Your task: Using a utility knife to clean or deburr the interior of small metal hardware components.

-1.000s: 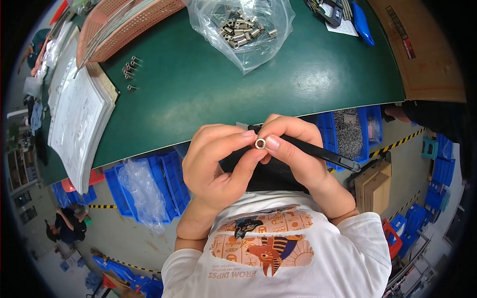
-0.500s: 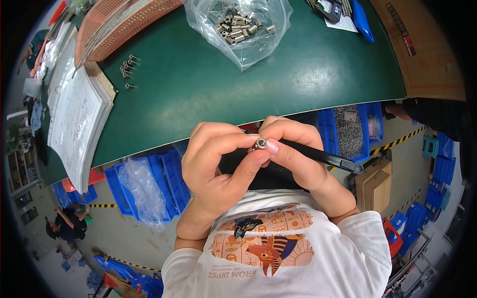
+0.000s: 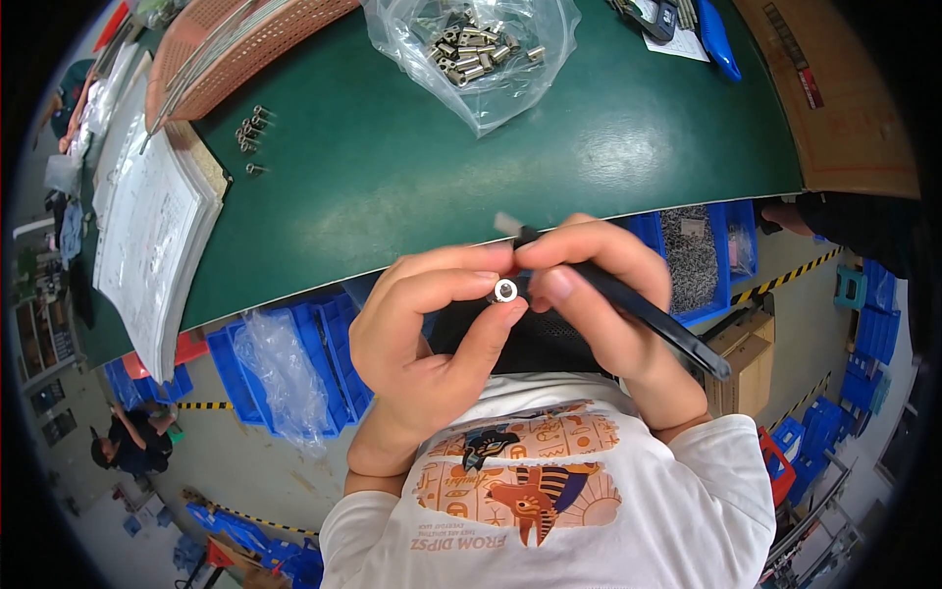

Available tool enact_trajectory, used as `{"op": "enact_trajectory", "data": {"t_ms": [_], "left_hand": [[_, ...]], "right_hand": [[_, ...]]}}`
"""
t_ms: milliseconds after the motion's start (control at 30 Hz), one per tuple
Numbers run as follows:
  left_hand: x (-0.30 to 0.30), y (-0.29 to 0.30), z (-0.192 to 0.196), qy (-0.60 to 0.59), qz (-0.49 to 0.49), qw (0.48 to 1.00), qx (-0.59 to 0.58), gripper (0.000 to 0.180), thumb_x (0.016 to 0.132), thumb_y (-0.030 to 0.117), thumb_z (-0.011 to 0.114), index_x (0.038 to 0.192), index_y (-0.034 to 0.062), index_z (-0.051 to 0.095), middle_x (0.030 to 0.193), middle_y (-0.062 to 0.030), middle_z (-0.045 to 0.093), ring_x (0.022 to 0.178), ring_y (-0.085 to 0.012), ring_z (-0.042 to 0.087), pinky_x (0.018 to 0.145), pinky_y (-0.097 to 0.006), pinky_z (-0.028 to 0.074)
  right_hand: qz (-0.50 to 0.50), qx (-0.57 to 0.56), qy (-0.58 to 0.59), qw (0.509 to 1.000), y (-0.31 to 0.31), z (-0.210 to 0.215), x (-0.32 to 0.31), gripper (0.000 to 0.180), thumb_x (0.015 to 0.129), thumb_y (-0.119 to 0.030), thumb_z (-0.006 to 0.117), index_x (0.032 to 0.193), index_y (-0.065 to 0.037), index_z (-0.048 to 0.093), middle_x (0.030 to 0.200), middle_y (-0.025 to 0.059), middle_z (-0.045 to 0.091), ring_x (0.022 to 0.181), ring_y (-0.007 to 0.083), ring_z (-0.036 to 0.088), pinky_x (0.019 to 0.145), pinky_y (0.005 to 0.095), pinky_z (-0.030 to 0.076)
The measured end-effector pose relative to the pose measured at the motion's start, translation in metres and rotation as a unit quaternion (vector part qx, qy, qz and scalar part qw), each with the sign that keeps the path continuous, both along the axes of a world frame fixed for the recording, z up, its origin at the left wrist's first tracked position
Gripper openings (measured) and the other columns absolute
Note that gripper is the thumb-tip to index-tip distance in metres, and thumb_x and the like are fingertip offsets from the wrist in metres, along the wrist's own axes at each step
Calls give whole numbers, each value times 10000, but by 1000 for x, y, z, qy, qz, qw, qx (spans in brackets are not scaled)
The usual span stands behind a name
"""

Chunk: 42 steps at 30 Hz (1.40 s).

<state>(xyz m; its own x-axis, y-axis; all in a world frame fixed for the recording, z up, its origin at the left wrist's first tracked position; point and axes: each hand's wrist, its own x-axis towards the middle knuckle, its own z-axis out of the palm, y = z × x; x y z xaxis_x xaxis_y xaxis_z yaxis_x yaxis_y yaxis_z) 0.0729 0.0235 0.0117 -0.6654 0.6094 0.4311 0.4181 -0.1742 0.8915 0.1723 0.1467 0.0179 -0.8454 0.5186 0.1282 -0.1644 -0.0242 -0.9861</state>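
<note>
We hold the small metal ring [image 3: 506, 290] pinched between thumb and forefinger of our left hand [image 3: 427, 344], its bore facing up toward the camera. Our right hand [image 3: 599, 294] grips a black pen-like tool [image 3: 648, 316], whose long axis runs from lower right up to a tip just beside the ring. Both hands meet close to our chest, below the edge of the green surface [image 3: 412, 187]. Both hands touch the ring area; the left carries it.
</note>
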Motion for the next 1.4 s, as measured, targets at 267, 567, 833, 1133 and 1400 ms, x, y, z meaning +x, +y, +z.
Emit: {"op": "enact_trajectory", "data": {"t_ms": [267,567,833,1133,1400], "left_hand": [[5,-6,6,-227,-55,971,48,245,730,-42,712,901,-4,541,844,-107,614,757,-135,575,697,-240,448],[4,-8,2,-279,-89,955,55,252,724,-56,706,915,-15,547,884,-114,600,800,-136,568,725,-243,448],[2,-8,7,-340,-121,929,79,191,748,-111,626,890,-10,547,899,-134,594,819,-161,585,744,-254,457],[5,-11,2,-282,-97,951,81,189,758,-104,627,890,7,550,892,-133,589,811,-153,581,716,-249,465],[4,-9,1,-285,-110,948,90,183,765,-108,620,889,6,550,912,-139,583,827,-161,589,739,-254,475]], "right_hand": [[60,224,112,966,13,15,17,320,933,-359,468,924,-60,580,732,57,643,617,215,595,616,341,479],[79,206,130,967,12,6,12,308,904,-337,530,880,-44,622,697,68,637,578,224,597,579,335,484],[33,293,205,933,11,-1,3,192,788,-225,660,839,-40,668,618,42,566,497,166,553,457,260,428],[10,386,190,902,9,1,3,206,737,-226,685,822,-40,665,587,31,522,474,152,529,433,256,432],[17,359,198,912,8,2,3,208,735,-222,685,823,-35,662,596,33,535,478,151,534,434,258,439]]}}
